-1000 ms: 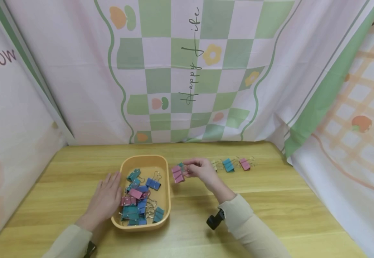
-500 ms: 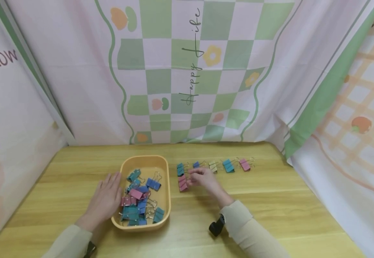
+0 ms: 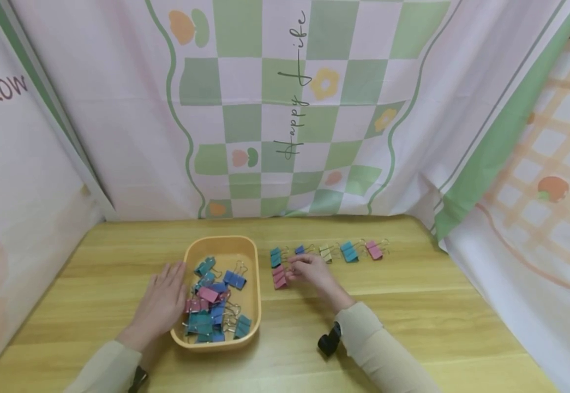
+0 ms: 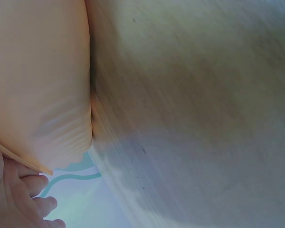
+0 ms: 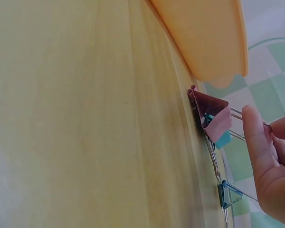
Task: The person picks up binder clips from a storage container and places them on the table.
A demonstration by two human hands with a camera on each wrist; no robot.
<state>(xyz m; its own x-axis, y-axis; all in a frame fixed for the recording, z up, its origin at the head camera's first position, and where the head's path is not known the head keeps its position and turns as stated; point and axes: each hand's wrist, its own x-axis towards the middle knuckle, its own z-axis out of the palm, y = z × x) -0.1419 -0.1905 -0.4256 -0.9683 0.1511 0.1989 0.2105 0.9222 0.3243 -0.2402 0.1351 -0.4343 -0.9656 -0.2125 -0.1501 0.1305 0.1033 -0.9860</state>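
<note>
My right hand (image 3: 311,273) pinches the wire handle of a pink binder clip (image 3: 279,277), which stands on the table just in front of a teal binder clip (image 3: 275,257). In the right wrist view, thumb and fingers (image 5: 257,142) meet at the handle of the pink clip (image 5: 221,121). My left hand (image 3: 163,300) lies with straight fingers against the left side of a yellow tray (image 3: 257,305). Inside the tray are several blue, teal and pink binder clips (image 3: 199,323). The left wrist view shows fingers (image 4: 38,184) below the tray wall (image 4: 42,85).
A row of binder clips runs along the back right of the wooden table (image 3: 412,338): blue (image 3: 300,250), yellow (image 3: 325,252), light blue (image 3: 349,251) and pink (image 3: 374,250). A patterned curtain (image 3: 285,109) hangs behind the table's far edge.
My right hand has brought the pink clip toward me and down, from over the teal clip to the table in front of it. The left hand has stayed at the tray.
</note>
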